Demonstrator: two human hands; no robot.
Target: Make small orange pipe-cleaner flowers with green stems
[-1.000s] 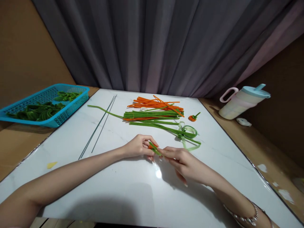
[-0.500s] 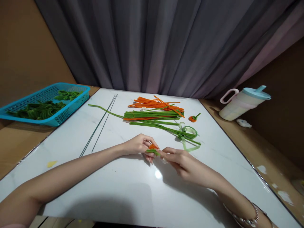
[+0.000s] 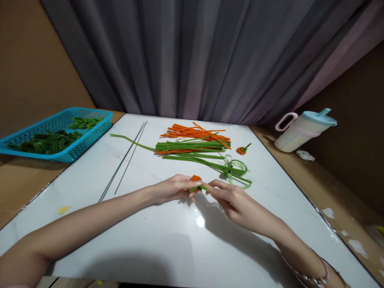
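1. A grey curtain (image 3: 192,60) is hanging in folds along the far side.
2. The white counter (image 3: 156,230) is filling the middle of the scene.
3. A blue basket (image 3: 90,141) is sitting at the far left, holding loose green pieces (image 3: 45,142).
4. A pale tumbler (image 3: 300,134) is standing at the far right, beyond the counter's edge.
5. Green stems (image 3: 192,146) are lying in a bundle towards the far side; orange stems (image 3: 195,131) are lying just beyond.
6. Thin wires (image 3: 127,153) are lying to the left, one of the green stems crossing them.
7. The left hand (image 3: 172,188) is pinching an orange-and-green piece (image 3: 196,178) between thumb and fingers.
8. The right hand (image 3: 234,200) is pinching that piece's green end with its fingertips.
9. A ribbon roll (image 3: 238,164) is lying at the green stems' right end.
10. The orange-and-green piece is being held between both hands, nearer than the stems.
11. A second orange piece (image 3: 241,150) is lying right of the bundle, its green stalk pointing far and right.
12. A yellow scrap (image 3: 64,209) is lying at the near left.
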